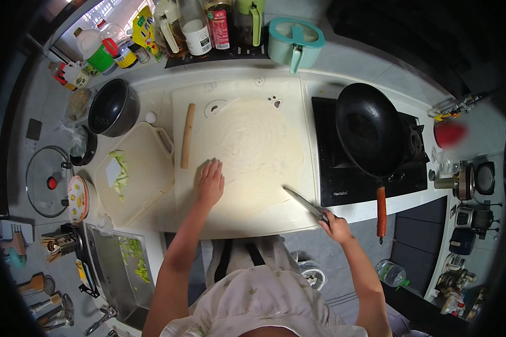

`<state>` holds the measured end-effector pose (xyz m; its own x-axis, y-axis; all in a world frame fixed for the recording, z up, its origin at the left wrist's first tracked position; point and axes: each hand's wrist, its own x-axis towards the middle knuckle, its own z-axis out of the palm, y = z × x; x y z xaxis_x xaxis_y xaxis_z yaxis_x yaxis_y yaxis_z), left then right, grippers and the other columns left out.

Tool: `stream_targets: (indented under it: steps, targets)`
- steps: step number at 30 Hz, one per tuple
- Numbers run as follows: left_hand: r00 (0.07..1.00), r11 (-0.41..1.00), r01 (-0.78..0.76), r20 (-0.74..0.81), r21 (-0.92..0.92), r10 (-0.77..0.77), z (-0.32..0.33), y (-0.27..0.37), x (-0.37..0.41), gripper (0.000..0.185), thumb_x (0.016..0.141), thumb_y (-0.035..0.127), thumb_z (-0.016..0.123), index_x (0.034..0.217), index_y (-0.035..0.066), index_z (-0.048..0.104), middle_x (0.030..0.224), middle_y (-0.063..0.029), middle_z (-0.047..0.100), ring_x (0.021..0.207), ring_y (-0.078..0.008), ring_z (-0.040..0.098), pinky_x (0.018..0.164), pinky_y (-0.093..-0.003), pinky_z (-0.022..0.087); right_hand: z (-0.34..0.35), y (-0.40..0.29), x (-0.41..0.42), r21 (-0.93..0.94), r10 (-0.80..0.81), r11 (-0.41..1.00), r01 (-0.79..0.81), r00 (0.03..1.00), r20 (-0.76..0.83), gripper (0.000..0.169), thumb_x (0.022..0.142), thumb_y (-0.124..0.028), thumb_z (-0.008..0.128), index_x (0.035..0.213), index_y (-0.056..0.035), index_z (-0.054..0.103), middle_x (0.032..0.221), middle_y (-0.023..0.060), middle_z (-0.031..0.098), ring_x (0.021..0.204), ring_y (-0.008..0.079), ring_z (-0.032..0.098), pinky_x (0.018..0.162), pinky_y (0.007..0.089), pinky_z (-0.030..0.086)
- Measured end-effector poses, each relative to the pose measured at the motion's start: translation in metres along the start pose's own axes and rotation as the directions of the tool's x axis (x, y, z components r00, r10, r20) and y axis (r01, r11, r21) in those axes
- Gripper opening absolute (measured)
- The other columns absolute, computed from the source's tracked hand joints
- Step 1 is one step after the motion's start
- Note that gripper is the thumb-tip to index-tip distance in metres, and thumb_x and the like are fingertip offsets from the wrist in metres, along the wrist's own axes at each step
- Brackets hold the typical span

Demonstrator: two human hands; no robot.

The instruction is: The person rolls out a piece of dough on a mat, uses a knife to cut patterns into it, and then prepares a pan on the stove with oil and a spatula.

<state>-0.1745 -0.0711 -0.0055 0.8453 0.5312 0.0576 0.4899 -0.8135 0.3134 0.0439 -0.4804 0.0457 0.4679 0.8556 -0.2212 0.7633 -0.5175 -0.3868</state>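
A wide, thin sheet of rolled dough (257, 160) covers much of a pale kneading mat (185, 202) in front of me. My left hand (211, 181) rests palm down at the left edge of the dough, with nothing held in it. In my right hand (335, 227) is the dark handle of a kitchen knife (302, 201). Its blade points up and left over the dough's lower right part; whether it touches the dough cannot be told. A wooden rolling pin (188, 136) lies on the mat, left of the dough.
Left of the mat lies a cutting board (145, 168) with green vegetable pieces (120, 172), near a dark pot (114, 108) and an egg (151, 117). A sink (109, 257) is lower left. On the right, a wok (369, 128) sits on a black gas stove (329, 168). Bottles line the back.
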Motion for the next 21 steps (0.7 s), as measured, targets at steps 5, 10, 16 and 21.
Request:
stream_targets:
  steps: [5, 10, 16, 21]
  targets:
    - [0.993, 0.995, -0.044, -0.111, -0.089, 0.034, 0.002, -0.016, 0.002, 0.046, 0.089, 0.013, 0.051, 0.131, -0.002, 0.041, 0.135, -0.0199, 0.042, 0.127, -0.0341, 0.038, 0.105, -0.0413, 0.032, -0.007, -0.015, -0.023, 0.023, -0.009, 1.0, 0.013, 0.987, -0.163, 0.037, 0.084, -0.027, 0.065, 0.11, -0.0026, 0.052, 0.079, 0.0196, 0.064, 0.065, 0.0389, 0.062, 0.056, 0.0434, 0.05]
    - [0.98, 0.95, 0.151, -0.086, -0.273, -0.181, 0.011, -0.038, 0.029, 0.05, 0.09, 0.012, 0.048, 0.135, -0.005, 0.034, 0.137, -0.022, 0.039, 0.127, -0.0349, 0.037, 0.106, -0.0398, 0.032, 0.017, -0.061, -0.007, 0.286, 0.207, 0.95, -0.126, 0.938, -0.276, 0.038, 0.085, -0.025, 0.064, 0.112, -0.0007, 0.051, 0.071, 0.0184, 0.062, 0.058, 0.0358, 0.06, 0.053, 0.041, 0.048]
    - [0.966, 0.967, 0.231, -0.091, -0.103, -0.24, 0.003, -0.063, 0.06, 0.05, 0.089, 0.013, 0.05, 0.133, -0.005, 0.035, 0.135, -0.0222, 0.04, 0.124, -0.0342, 0.04, 0.101, -0.0391, 0.038, 0.041, -0.122, 0.039, 0.637, 0.444, 0.73, -0.247, 0.881, -0.166, 0.039, 0.088, -0.028, 0.061, 0.112, 0.0011, 0.052, 0.067, 0.0166, 0.061, 0.055, 0.0268, 0.061, 0.052, 0.0354, 0.047]
    - [0.941, 0.94, 0.329, 0.052, 0.092, -0.335, -0.018, -0.069, 0.091, 0.039, 0.083, 0.009, 0.054, 0.12, -0.004, 0.047, 0.124, -0.0213, 0.049, 0.113, -0.0338, 0.049, 0.092, -0.0396, 0.045, 0.049, -0.148, 0.054, 0.717, 0.487, 0.655, -0.238, 0.859, -0.16, 0.037, 0.089, -0.027, 0.061, 0.111, 0.0021, 0.052, 0.06, 0.011, 0.057, 0.05, 0.0168, 0.054, 0.05, 0.0304, 0.044]
